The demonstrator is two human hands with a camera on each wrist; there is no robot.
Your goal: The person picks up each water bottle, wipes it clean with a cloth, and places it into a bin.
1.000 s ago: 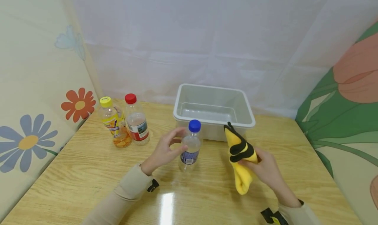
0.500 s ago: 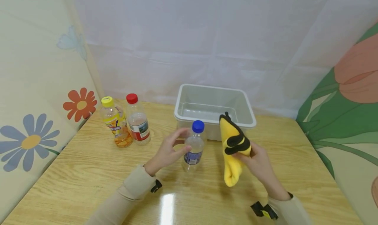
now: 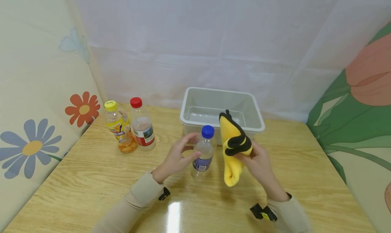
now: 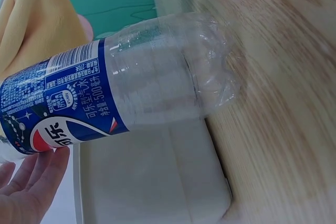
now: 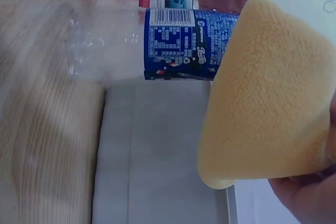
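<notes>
My left hand (image 3: 180, 156) holds a clear plastic soda bottle (image 3: 203, 155) with a blue cap, thumb and fingers around its upper part. In the left wrist view the fingertips meet the blue label of the upright bottle (image 4: 163, 72), whose clear lower part shows nothing inside. A yellow cloth (image 3: 231, 170) with black edging, folded and bunched, is gripped by my right hand (image 3: 258, 161) just right of the bottle. Seen from the right wrist, the fluffy cloth (image 5: 273, 93) overlaps the bottle's upper end.
Behind the bottle and cloth stands a grey plastic bin (image 3: 221, 126), open at the top. At the left of the wooden table (image 3: 91, 185) are a yellow-capped bottle (image 3: 120, 131) with orange contents and a red-capped bottle (image 3: 143, 127). A white sheet (image 3: 207, 39) hangs behind.
My right hand has carried the cloth leftward and up toward the bottle. The left hand and its bottle have shifted slightly right.
</notes>
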